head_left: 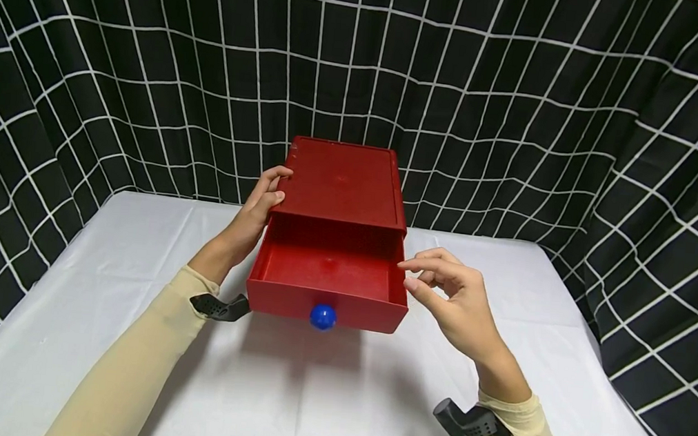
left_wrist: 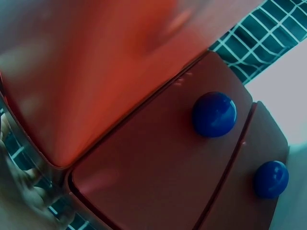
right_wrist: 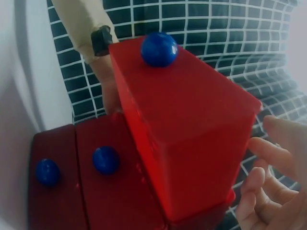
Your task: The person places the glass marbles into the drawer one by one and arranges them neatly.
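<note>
A red drawer cabinet (head_left: 343, 179) stands on the white-covered table, its top drawer (head_left: 328, 308) pulled out toward me. A round blue knob (head_left: 323, 317) sits on that drawer's front, and its inner floor shows in the head view. My left hand (head_left: 254, 213) rests against the cabinet's left side, fingertips at the upper edge. Beside the drawer's right wall is my right hand (head_left: 451, 293), fingers loosely bent, with thumb and index finger apart. Whether its fingertips touch the wall I cannot tell. Below, two closed drawers carry blue knobs, the middle knob (left_wrist: 214, 114) and bottom knob (left_wrist: 271, 179).
White cloth (head_left: 154, 242) covers the table around the cabinet. A black curtain with white grid lines (head_left: 350, 59) hangs behind and at both sides. Black wrist-worn devices sit on the left cuff (head_left: 219, 307) and the right cuff (head_left: 471, 422).
</note>
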